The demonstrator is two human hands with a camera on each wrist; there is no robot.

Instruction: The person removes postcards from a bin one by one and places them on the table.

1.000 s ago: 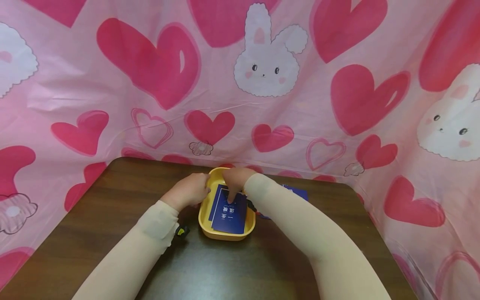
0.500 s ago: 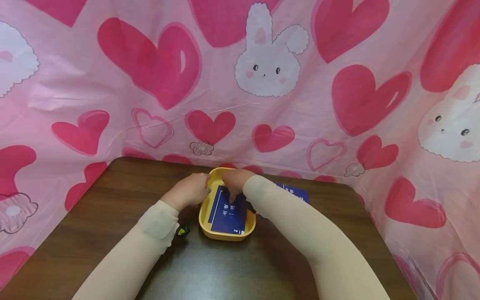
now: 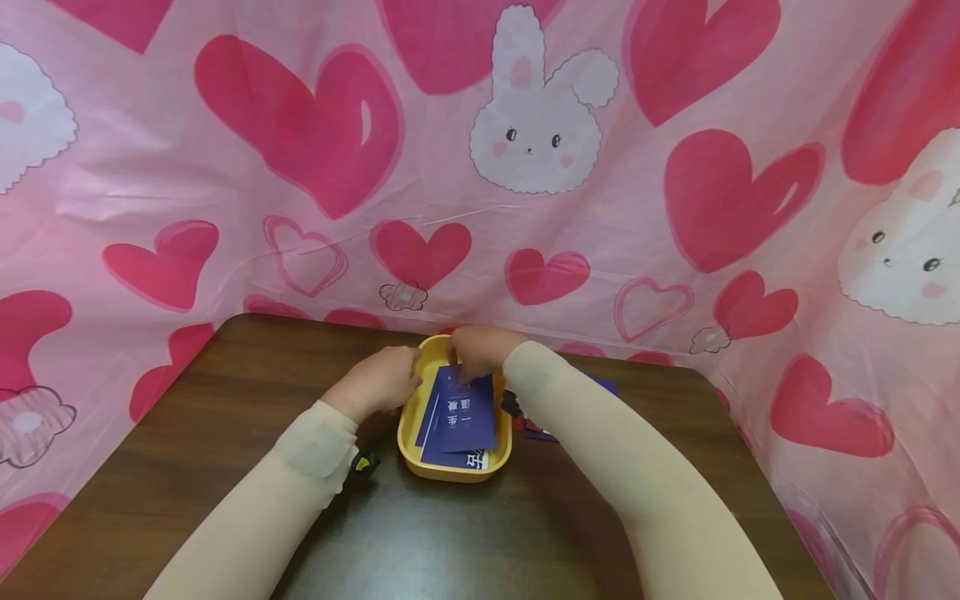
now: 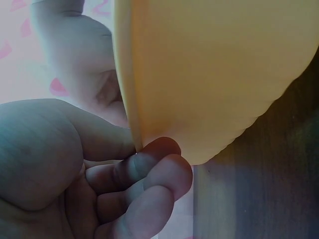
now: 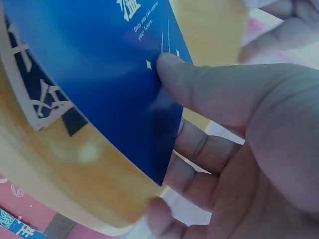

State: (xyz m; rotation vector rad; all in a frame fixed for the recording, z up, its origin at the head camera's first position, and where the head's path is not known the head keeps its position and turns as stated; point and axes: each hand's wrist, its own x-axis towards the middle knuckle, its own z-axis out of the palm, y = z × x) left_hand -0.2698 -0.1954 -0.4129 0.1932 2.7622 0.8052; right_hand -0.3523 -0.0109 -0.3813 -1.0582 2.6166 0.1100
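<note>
A yellow tray [image 3: 411,454] with raised walls stands near the far edge of the table. My left hand [image 3: 381,379] pinches its left rim between thumb and fingers, as the left wrist view shows. Inside the tray lie several cards, one with large white characters [image 3: 476,460] at the near end. Between thumb and fingers my right hand [image 3: 483,350] pinches the far end of a dark blue card [image 5: 109,74] printed with white characters. This card is tilted over the others in the tray and hides most of them.
More blue and red cards [image 3: 542,434] lie on the table right of the tray, partly hidden by the right forearm. The brown wooden table [image 3: 420,542] meets a pink heart-patterned cloth [image 3: 450,200] behind.
My right hand has risen and moved slightly away, lifting the blue card's far end; the white-lettered card beneath now shows more at the near end. My left hand keeps still on the rim.
</note>
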